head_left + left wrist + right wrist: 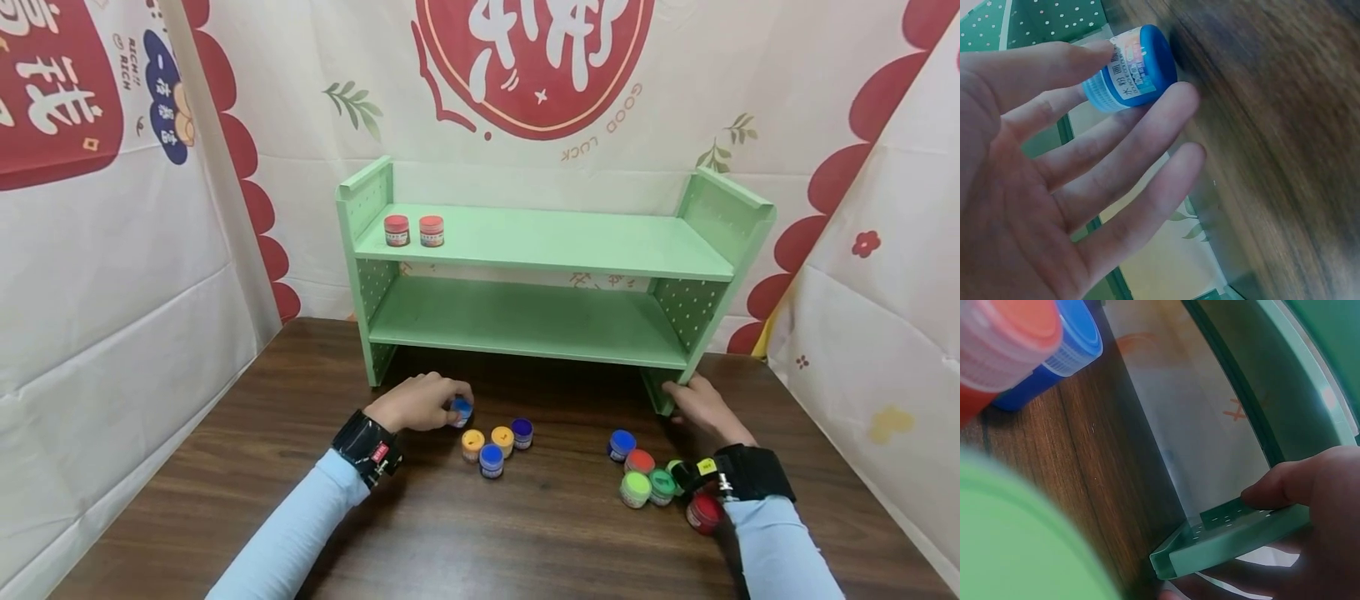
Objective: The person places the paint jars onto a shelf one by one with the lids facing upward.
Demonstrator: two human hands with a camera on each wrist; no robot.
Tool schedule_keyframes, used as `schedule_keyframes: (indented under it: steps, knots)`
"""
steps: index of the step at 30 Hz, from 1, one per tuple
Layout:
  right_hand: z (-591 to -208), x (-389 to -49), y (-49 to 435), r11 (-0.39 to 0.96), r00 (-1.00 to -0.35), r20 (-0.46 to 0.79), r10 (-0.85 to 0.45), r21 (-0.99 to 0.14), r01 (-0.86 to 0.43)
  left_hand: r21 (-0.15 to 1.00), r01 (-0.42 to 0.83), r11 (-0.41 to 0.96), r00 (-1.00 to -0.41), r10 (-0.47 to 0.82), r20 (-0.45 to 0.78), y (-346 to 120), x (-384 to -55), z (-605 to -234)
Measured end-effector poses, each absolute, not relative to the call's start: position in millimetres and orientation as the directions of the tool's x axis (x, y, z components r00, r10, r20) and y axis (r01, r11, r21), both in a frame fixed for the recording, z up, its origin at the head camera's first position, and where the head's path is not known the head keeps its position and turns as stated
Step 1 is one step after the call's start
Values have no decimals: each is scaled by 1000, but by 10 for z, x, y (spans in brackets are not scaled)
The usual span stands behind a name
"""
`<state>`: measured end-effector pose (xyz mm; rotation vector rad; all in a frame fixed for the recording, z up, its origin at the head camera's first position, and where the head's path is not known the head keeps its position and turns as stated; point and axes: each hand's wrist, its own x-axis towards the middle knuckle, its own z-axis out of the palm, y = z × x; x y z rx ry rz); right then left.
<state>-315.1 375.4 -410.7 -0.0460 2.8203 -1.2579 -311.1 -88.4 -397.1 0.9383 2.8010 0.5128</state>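
My left hand (pixel 422 402) pinches a small blue paint jar (pixel 1132 67) between thumb and fingers, close over the table; the left wrist view shows its printed label and blue lid. The other fingers extend beside the jar. Just right of that hand stand two orange-yellow paint jars (pixel 472 445), a blue paint jar (pixel 491 461) and a purple-blue paint jar (pixel 522 432). My right hand (pixel 707 408) grips the lower right side panel (pixel 1238 540) of the green shelf (pixel 525 321), thumb on the inner face and fingers behind it.
Two red-lidded jars (pixel 414 232) stand at the left of the upper board. Near my right wrist sits a cluster with a blue jar (pixel 621 445), a light green jar (pixel 635 489), a dark green jar (pixel 662 487) and red jars (pixel 703 512). Printed cloth (pixel 247 192) surrounds the wooden table (pixel 480 542).
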Motion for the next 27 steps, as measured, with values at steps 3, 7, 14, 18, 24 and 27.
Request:
schedule_keyframes:
  steps: [3, 7, 14, 18, 24, 27]
  knots:
    - [-4113, -3155, 3769, 672, -998, -24, -51, -741, -16, 338, 569, 750, -793, 609, -16, -875, -3135, -3979]
    - [-4124, -3162, 3778, 672, -998, -18, -53, -740, -22, 310, 575, 757, -796, 605, 1, -873, -3140, -3983]
    - [-4127, -3160, 3753, 659, -999, -15, -47, -752, -20, 296, 571, 766, -805, 593, 19, -882, -3131, -3977]
    - [-4117, -3154, 3751, 660, -999, -18, -51, -751, -20, 296, 576, 762, -804, 593, 39, -877, -3132, -3976]
    - [-4113, -3156, 3752, 664, -998, -22, -53, -748, -18, 304, 586, 752, -801, 594, 75, -875, -3131, -3979]
    - [-4103, -3159, 3746, 669, -999, -25, -49, -744, -14, 298, 590, 750, -800, 593, 91, -877, -3138, -3989]
